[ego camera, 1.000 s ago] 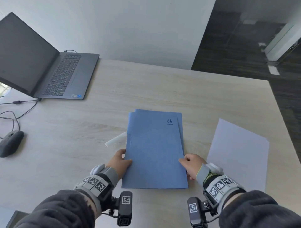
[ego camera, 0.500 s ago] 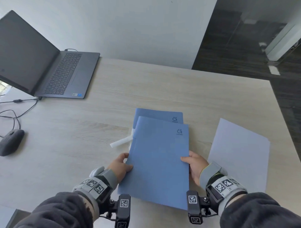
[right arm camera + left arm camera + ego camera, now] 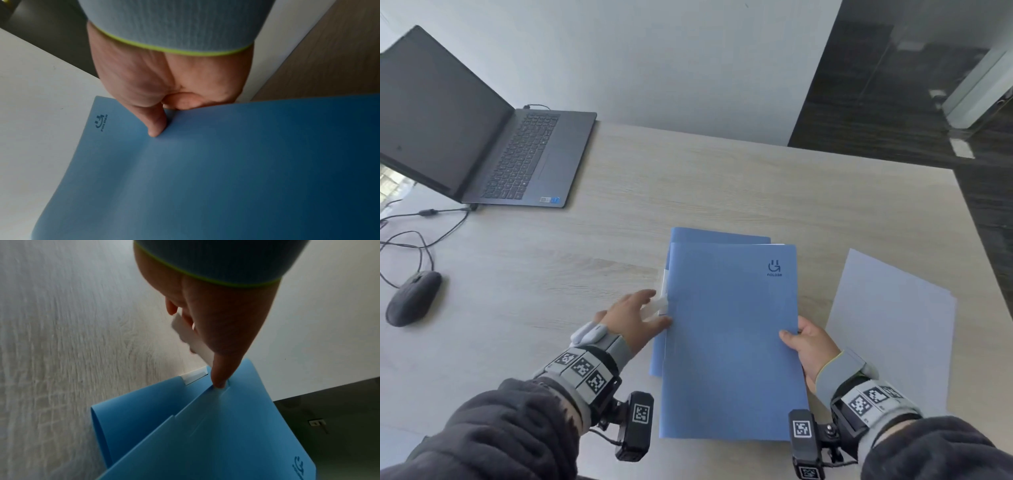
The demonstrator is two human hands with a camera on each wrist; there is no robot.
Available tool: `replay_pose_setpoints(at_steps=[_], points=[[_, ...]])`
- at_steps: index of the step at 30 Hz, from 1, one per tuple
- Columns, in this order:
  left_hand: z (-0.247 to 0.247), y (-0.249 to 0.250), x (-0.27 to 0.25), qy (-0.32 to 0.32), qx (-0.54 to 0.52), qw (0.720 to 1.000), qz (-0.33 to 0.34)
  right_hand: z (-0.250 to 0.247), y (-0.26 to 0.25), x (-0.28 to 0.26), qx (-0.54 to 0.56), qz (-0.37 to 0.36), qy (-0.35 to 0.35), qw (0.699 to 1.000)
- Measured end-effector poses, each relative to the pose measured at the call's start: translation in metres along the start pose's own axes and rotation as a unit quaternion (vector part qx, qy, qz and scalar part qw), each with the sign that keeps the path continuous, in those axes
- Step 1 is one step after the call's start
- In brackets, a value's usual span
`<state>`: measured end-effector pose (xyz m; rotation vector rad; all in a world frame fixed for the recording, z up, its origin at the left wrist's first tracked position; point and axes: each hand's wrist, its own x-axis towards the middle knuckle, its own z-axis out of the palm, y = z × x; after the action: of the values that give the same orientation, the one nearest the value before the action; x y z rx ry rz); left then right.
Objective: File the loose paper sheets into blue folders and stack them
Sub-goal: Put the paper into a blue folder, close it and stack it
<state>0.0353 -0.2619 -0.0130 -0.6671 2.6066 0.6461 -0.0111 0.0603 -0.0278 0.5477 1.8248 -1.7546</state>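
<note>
My right hand [image 3: 804,342] grips the right edge of the top blue folder [image 3: 732,342], thumb on its cover [image 3: 205,178] and fingers curled beneath. The folder is raised at a tilt over a second blue folder [image 3: 719,235] lying flat on the table. My left hand [image 3: 635,317] is spread at the folders' left edge. Its thumb tip [image 3: 219,382] touches the top folder's edge. A white strip [image 3: 658,306] sticks out from the folders beside those fingers. A loose white paper sheet [image 3: 890,329] lies on the table to the right of my right hand.
An open laptop [image 3: 482,144] stands at the far left of the light wooden table [image 3: 551,291]. A dark mouse [image 3: 412,297] and cables [image 3: 421,233] lie left of my hands. The table's right edge runs just beyond the loose sheet, with dark floor past it.
The top folder has been lifted off the lower one and drawn toward me and to the right. My left hand let go of it and moved forward to the folders' left edge.
</note>
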Motion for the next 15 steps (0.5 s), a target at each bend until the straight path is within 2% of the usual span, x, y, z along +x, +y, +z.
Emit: replay_pose_setpoints(at_steps=[4,9,11,15], points=[[0.005,0.006,-0.003,-0.034,-0.078,0.996,0.025,0.002,-0.002,-0.002,0.015,-0.018,-0.002,1.000],[0.001,0.009,-0.010,-0.050,-0.080,0.995,0.017,0.002,-0.001,-0.004,0.002,-0.020,-0.009,1.000],[-0.002,0.008,-0.009,-0.046,-0.066,0.997,0.010,0.001,0.001,-0.004,-0.003,-0.019,-0.012,1.000],[-0.012,0.008,-0.008,-0.061,0.028,0.998,0.010,0.003,0.001,-0.004,-0.014,-0.017,-0.022,1.000]])
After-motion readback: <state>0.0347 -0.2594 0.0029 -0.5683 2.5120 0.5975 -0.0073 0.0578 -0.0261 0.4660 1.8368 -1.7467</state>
